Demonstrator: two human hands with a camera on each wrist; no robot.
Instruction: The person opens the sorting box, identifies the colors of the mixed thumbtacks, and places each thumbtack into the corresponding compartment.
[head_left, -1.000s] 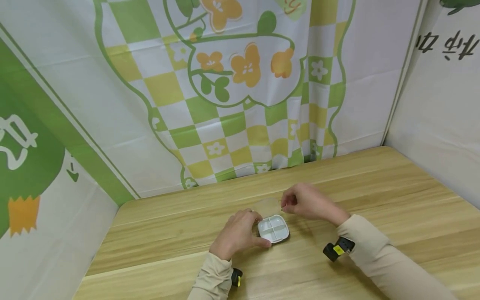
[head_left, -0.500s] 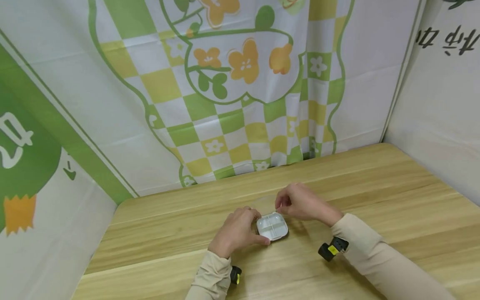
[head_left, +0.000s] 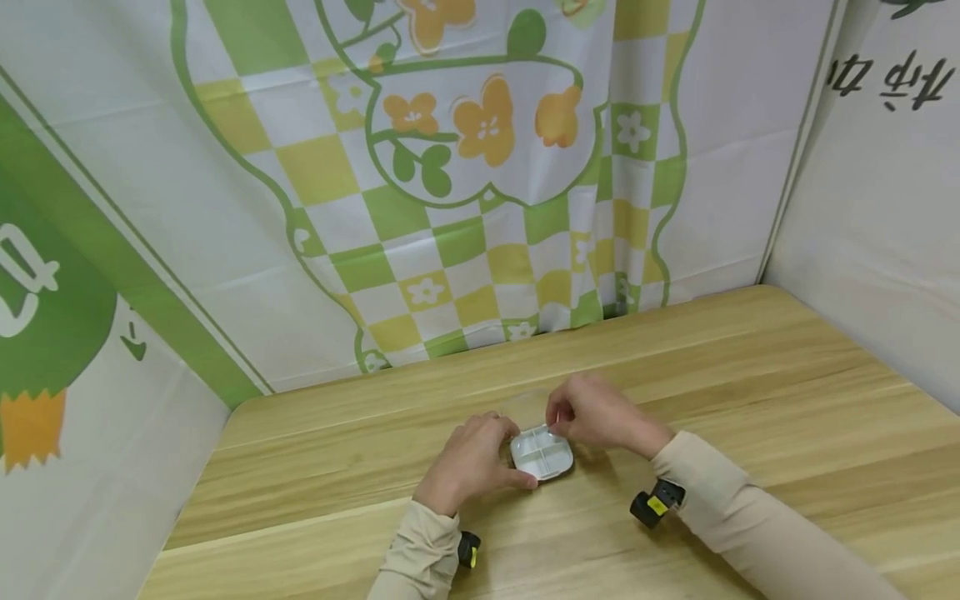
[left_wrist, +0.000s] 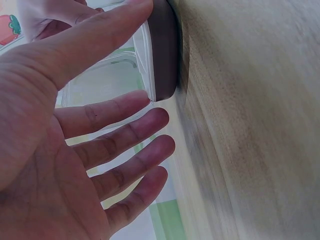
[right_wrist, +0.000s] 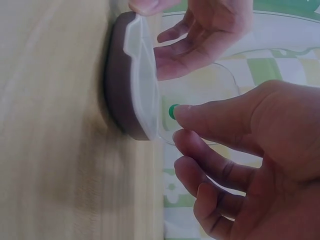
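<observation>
A small pill box point(head_left: 542, 458) with a white tray of several compartments and a dark base sits on the wooden table, its transparent lid point(head_left: 525, 406) swung back on the far side. My left hand point(head_left: 468, 462) holds it from the left, thumb at the near edge and index fingertip at the far corner; the other fingers spread loosely in the left wrist view. Over the far right compartment, my right hand point(head_left: 596, 412) pinches a small green pill point(right_wrist: 173, 111) between thumb and index finger. In the head view the fingers hide that pill.
The wooden table point(head_left: 337, 467) runs back to a green and yellow checked curtain point(head_left: 465, 242). White printed cloth walls stand at both sides. Black wrist devices point(head_left: 656, 504) are strapped on both wrists over beige sleeves.
My right hand has come left and slightly nearer, from beyond the pill box's right corner to right over its far edge. The left hand keeps its hold on the box.
</observation>
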